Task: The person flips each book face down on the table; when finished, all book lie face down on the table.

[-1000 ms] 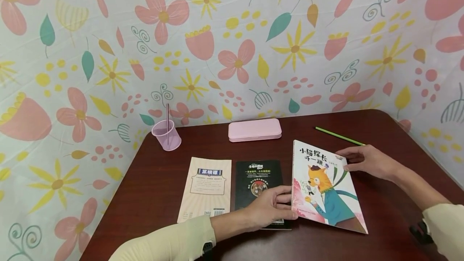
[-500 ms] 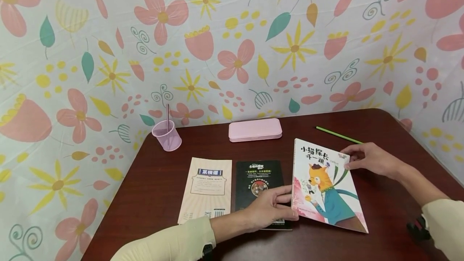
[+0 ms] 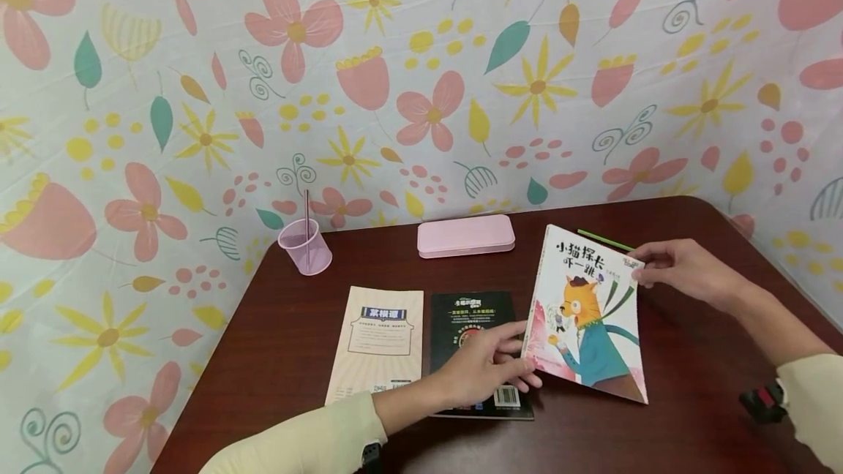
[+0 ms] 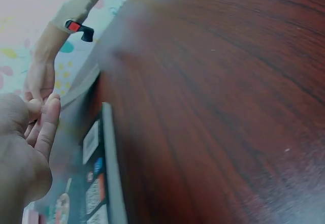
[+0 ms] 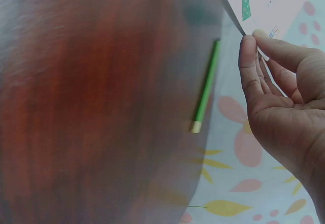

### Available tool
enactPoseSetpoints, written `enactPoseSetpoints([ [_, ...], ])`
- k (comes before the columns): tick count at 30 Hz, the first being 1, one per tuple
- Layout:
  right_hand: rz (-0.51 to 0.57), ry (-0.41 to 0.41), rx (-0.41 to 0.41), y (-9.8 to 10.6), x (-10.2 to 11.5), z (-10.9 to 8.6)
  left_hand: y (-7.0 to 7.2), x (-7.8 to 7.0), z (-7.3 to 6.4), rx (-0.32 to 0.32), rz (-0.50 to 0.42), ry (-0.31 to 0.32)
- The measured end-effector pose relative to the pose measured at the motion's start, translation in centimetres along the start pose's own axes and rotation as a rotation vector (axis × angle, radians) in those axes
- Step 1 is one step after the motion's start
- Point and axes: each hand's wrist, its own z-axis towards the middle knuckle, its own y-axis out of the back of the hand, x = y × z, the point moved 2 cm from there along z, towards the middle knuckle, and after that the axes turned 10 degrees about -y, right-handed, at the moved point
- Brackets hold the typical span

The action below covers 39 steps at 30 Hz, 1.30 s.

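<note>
Clock directions were read from the head view, dial centred on the black book, 12 away from the person. At 10 o'clock on the desk (image 3: 263,357), a pink mesh cup (image 3: 306,247) stood holding one slim rod (image 3: 306,205). At 9 o'clock lay a cream book (image 3: 382,335) with a blue title banner, its lower part crossed by the left forearm and sleeve (image 3: 296,437). At 12 o'clock, near the back edge, lay a pink case (image 3: 465,235). The black book (image 3: 451,328) at dial centre was partly covered by the left hand (image 3: 481,364), which pinched the lower-left corner of the picture book, thumb at the edge, fingers reaching beneath. The picture book (image 3: 593,313), at nearly 3 o'clock, had a white cover with an orange cat in a teal jacket; it was held tilted between both hands. At 2 o'clock a green pencil (image 3: 606,240) was part hidden in the head view; the right wrist view showed it lying near the desk edge. Rightmost, between 2 and 3 o'clock, the right hand (image 3: 685,269) gripped the picture book's upper-right corner between thumb and fingers.
</note>
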Motion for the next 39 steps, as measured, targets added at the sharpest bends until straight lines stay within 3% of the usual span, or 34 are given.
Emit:
enactPoseSetpoints([
  [4,0.043,-0.013,-0.04,1.2,0.9,-0.3,0.6,-1.1,0.4,-0.045,0.093,-0.094],
  [8,0.155,-0.004,-0.093,2.3,1.5,-0.8,0.9,-2.4,0.7,-0.086,0.225,-0.223],
  [11,0.296,0.024,-0.114,2.8,1.8,-1.1,1.1,-3.5,0.7,-0.11,0.38,-0.331],
  [15,0.506,0.08,-0.097,3.2,2.2,-1.4,1.3,-4.5,0.5,-0.16,0.662,-0.463],
  [18,0.535,0.083,-0.117,3.3,2.4,-1.7,1.3,-5.0,0.4,-0.181,0.845,-0.573],
  [21,0.546,0.052,-0.122,3.4,2.2,-2.0,1.3,-5.3,0.3,-0.183,0.969,-0.687],
  [24,0.639,0.032,-0.06,3.4,1.8,-2.3,1.3,-5.1,0.1,-0.167,1.005,-0.746],
  [27,0.706,-0.013,-0.002,3.2,1.5,-2.2,1.3,-4.6,0.0,-0.168,0.993,-0.758],
  [30,0.65,-0.059,-0.027,2.7,1.1,-2.2,1.2,-3.8,-0.1,-0.195,0.936,-0.74],
  [35,0.513,-0.051,-0.095,1.8,0.2,-2.1,1.0,-2.2,-0.2,-0.235,0.845,-0.693],
  [39,0.475,-0.075,-0.084,1.4,-0.4,-2.1,0.6,-1.0,-0.3,-0.254,0.779,-0.62],
])
